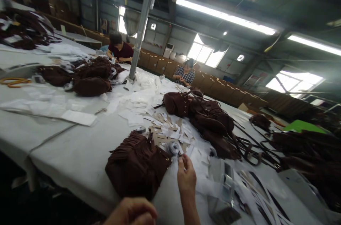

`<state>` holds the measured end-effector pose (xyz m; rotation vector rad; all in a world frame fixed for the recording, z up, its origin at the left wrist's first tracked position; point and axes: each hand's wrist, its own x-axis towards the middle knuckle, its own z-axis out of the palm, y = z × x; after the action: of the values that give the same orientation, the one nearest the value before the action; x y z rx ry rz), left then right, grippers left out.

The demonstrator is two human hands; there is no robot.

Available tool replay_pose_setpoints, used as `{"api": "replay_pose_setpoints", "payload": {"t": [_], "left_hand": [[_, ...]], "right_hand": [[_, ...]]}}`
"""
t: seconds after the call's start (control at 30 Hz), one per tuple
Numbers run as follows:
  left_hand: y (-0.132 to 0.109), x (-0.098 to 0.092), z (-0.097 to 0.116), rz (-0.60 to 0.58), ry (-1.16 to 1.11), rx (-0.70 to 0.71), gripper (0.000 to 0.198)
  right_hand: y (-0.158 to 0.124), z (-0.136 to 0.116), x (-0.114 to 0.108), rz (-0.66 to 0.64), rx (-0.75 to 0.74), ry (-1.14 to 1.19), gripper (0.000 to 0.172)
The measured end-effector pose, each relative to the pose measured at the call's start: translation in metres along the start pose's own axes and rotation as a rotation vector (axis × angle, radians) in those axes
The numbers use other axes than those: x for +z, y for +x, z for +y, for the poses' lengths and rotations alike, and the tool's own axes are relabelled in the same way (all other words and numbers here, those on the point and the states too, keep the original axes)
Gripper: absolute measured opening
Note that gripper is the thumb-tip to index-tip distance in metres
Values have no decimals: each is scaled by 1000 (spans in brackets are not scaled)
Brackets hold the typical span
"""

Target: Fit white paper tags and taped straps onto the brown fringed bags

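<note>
A dark brown fringed bag rests on the white-covered table in front of me, its eyelet-lined mouth facing right. Beside that mouth is my right hand, with thumb and fingers pinched together at a small dark piece that I cannot make out. A crumpled clear-and-white plastic bundle lies right at those fingertips. Low in the view, in front of the bag's base, my left hand has its fingers curled in; what they hold, if anything, is hidden. Behind the bag lies a small roll of tape.
More brown bags are heaped at right, with straps trailing. Another pile of bags lies at left, near yellow-handled scissors. Paper scraps cover the middle. A tape dispenser stands at right. Two people sit across the table.
</note>
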<state>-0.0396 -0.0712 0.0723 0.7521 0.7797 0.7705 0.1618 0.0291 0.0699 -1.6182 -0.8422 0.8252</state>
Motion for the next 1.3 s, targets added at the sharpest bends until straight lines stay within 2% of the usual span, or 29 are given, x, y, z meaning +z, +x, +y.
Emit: {"api": "replay_pose_setpoints", "payload": {"t": [0.03, 0.07, 0.1, 0.13, 0.17, 0.23, 0.3, 0.37, 0.43, 0.47, 0.53, 0.6, 0.63, 0.73, 0.8, 0.87, 0.97, 1.07, 1.17, 1.23, 1.3], "left_hand": [[1, -18, 19, 92, 261, 224, 27], [4, -38, 37, 275, 496, 445, 29], [10, -58, 50, 424, 685, 594, 33], [16, -75, 59, 497, 852, 675, 38], [23, -89, 62, 507, 1000, 683, 43], [34, -102, 53, 407, 1160, 582, 44], [38, -99, 29, 335, 1170, 483, 43], [34, -87, -2, 331, 1117, 458, 43], [27, -72, -31, 370, 1036, 462, 40], [24, -64, -43, 405, 988, 467, 39], [23, -51, -61, 440, 892, 458, 37], [25, -40, -71, 441, 800, 441, 36], [27, -35, -73, 445, 763, 440, 36], [31, -26, -71, 479, 721, 460, 33], [32, -27, -66, 432, 744, 421, 34], [31, -30, -63, 405, 732, 353, 36], [31, -37, -62, 430, 678, 303, 37], [35, -44, -63, 413, 725, 295, 35], [34, -57, -62, 405, 787, 281, 27], [30, -68, -56, 371, 826, 273, 24], [26, -75, -43, 305, 885, 262, 22]], "right_hand": [[-16, 5, 4, -85, -123, -102, 45], [-33, 12, 10, -188, -262, -203, 43], [-51, 20, 17, -272, -391, -280, 42], [-67, 30, 24, -345, -492, -346, 42], [-79, 41, 31, -389, -571, -406, 46], [-90, 60, 36, -442, -641, -490, 60], [-84, 72, 26, -495, -610, -514, 61], [-69, 73, 1, -570, -524, -446, 50], [-53, 63, -27, -672, -398, -294, 38], [-47, 53, -37, -688, -321, -219, 37], [-38, 29, -45, -542, -223, -147, 41], [-35, 5, -32, -382, -293, -197, 34], [-35, -5, -19, -355, -368, -225, 37], [-40, -17, 25, -547, -589, -373, 43], [-42, -11, 43, -654, -617, -515, 47], [-39, 3, 45, -644, -578, -647, 47], [-26, 28, 17, -497, -567, -781, 34], [-12, 49, -34, -260, -537, -879, 24], [-7, 61, -86, -73, -390, -900, 9], [-11, 60, -107, -61, -279, -778, 4], [-20, 48, -108, -92, -259, -598, 12]]}}
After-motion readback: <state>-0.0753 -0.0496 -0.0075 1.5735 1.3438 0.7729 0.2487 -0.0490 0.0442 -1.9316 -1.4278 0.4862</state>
